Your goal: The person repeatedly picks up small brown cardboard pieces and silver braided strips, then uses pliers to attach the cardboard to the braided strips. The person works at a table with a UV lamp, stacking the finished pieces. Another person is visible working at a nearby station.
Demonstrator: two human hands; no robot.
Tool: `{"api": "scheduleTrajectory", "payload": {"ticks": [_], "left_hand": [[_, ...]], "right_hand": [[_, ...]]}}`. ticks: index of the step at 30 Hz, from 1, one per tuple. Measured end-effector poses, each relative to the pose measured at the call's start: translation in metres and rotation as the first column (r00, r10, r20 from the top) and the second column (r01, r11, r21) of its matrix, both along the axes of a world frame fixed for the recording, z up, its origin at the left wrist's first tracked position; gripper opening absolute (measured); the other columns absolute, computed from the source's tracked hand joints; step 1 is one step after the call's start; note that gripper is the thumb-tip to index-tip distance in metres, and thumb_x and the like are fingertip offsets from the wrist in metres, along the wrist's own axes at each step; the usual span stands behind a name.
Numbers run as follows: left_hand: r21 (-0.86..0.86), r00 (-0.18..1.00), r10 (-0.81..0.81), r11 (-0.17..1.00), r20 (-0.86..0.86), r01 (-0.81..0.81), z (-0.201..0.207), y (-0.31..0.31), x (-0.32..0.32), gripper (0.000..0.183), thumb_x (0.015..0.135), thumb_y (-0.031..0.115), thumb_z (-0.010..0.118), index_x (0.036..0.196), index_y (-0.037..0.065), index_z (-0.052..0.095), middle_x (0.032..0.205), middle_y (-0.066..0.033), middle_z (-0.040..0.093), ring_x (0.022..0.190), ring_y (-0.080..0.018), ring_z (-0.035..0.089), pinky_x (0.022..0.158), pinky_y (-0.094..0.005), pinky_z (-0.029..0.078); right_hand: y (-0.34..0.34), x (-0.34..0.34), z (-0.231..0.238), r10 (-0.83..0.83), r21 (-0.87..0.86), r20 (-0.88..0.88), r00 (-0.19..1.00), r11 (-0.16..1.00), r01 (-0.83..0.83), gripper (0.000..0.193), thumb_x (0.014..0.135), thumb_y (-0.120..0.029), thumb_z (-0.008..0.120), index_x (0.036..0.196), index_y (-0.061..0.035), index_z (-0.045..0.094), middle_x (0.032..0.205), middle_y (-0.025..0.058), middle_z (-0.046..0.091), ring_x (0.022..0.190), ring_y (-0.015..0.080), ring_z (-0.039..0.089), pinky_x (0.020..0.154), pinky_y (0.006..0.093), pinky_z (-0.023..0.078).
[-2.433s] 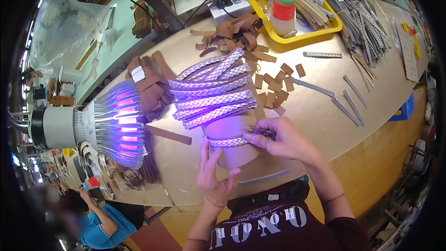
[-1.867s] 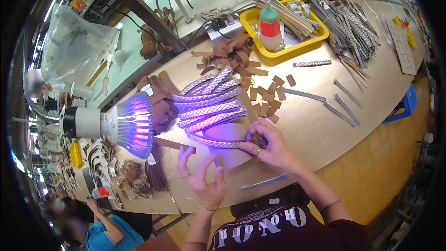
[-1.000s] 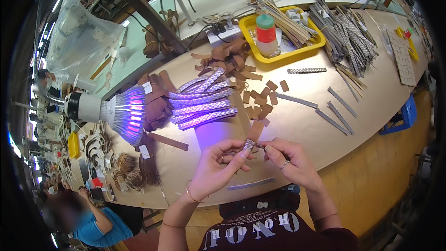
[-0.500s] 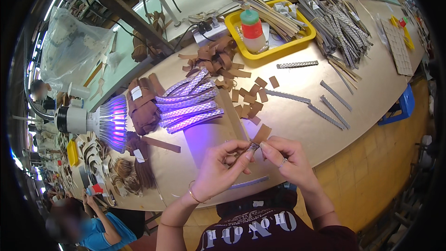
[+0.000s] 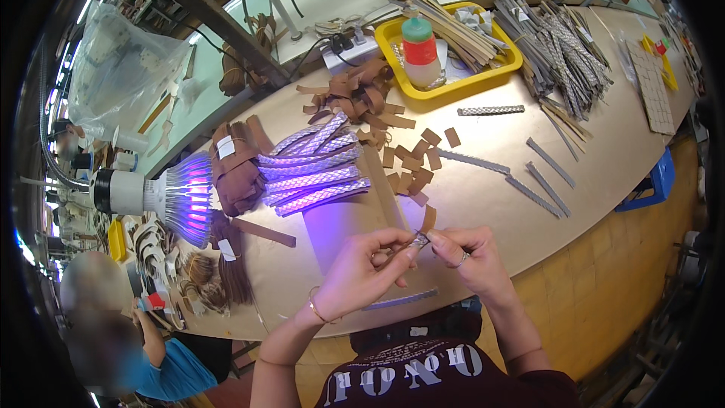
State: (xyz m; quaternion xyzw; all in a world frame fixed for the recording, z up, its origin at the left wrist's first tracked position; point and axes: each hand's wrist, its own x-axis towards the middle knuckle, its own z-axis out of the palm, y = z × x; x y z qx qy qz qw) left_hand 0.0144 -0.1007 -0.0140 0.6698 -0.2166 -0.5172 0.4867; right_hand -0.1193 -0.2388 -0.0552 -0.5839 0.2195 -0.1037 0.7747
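Observation:
Close together over the near edge of the table, both my hands work on one small piece. My left hand (image 5: 371, 268) pinches the end of a braided strip (image 5: 421, 240), most of it hidden by the fingers. The fingertips of my right hand (image 5: 472, 261) are closed on a brown strip tab (image 5: 429, 219), which sticks up at the braid's end. A grey braided strip (image 5: 404, 299) lies below my hands. Loose brown tabs (image 5: 413, 163) are scattered just beyond them, beside a stack of braided strips (image 5: 321, 170) under purple light.
A lit lamp (image 5: 177, 200) stands at left, near brown strip bundles (image 5: 236, 174). At the back, a yellow tray (image 5: 453, 91) holds a glue bottle (image 5: 421, 53) and flat sticks. Grey braided strips (image 5: 555, 68) pile at right. A person in blue (image 5: 177, 370) sits at lower left.
The brown tab has turned from lying broad side up to standing narrower and more upright. My right hand has tilted slightly; both hands stay together. The person at left has leaned nearer.

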Motion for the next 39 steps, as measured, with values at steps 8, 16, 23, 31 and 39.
{"api": "scheduleTrajectory", "payload": {"ticks": [8,16,23,31,39], "left_hand": [[0.015,0.996,-0.036,0.999,0.087,0.035,-0.004,-0.002,0.003,0.025,0.093,0.013,0.059,0.111,-0.005,0.06,0.079,-0.005,0.066,0.061,-0.0078,0.061,0.055,-0.0236,0.052],[0.021,0.963,-0.072,0.997,0.26,0.069,0.0,-0.004,0.001,0.021,0.092,0.011,0.061,0.108,-0.001,0.063,0.078,-0.0038,0.062,0.065,-0.0094,0.059,0.058,-0.0262,0.049],[0.123,0.56,-0.15,0.989,0.815,0.087,0.019,0.021,0.006,0.021,0.087,0.016,0.066,0.107,0.009,0.067,0.084,-0.0092,0.061,0.072,-0.0258,0.058,0.064,-0.0366,0.046],[0.146,0.091,-0.148,0.989,0.985,0.026,-0.009,0.013,0.042,0.029,0.08,0.013,0.071,0.109,0.012,0.068,0.094,-0.0055,0.062,0.091,-0.0247,0.057,0.084,-0.0384,0.041],[-0.248,-0.199,0.252,0.968,0.947,0.044,-0.023,0.036,0.037,0.032,0.076,0.01,0.077,0.107,0.01,0.069,0.108,-0.0106,0.06,0.1,-0.0273,0.057,0.085,-0.0399,0.043]], "right_hand": [[0.001,-0.002,-0.015,0.024,0.147,-0.04,0.999,0.989,-0.018,0.032,0.096,-0.021,0.06,0.081,0.0059,0.068,0.061,-0.0062,0.044,0.059,0.0041,0.034,0.052,0.0246,0.029],[0.006,0.0,-0.024,-0.038,0.174,-0.069,0.997,0.984,0.05,0.036,0.097,-0.024,0.058,0.07,-0.0007,0.063,0.061,-0.0059,0.042,0.054,0.0038,0.031,0.049,0.0223,0.022],[0.006,0.01,-0.048,-0.167,0.081,-0.265,0.95,0.978,0.195,0.03,0.095,-0.024,0.061,0.115,-0.0011,0.06,0.063,-0.0075,0.046,0.055,0.0041,0.039,0.051,0.0223,0.034],[-0.001,-0.001,-0.048,-0.238,-0.452,-0.29,0.927,0.888,0.086,0.044,0.084,-0.023,0.073,0.12,-0.0065,0.055,0.063,-0.0013,0.046,0.057,0.0082,0.043,0.052,0.0256,0.036],[-0.071,-0.04,-0.053,-0.678,-0.805,-0.259,0.688,0.545,0.234,0.021,0.081,-0.019,0.074,0.089,-0.0013,0.066,0.068,0.0058,0.055,0.066,0.0166,0.054,0.063,0.0303,0.044]]}}
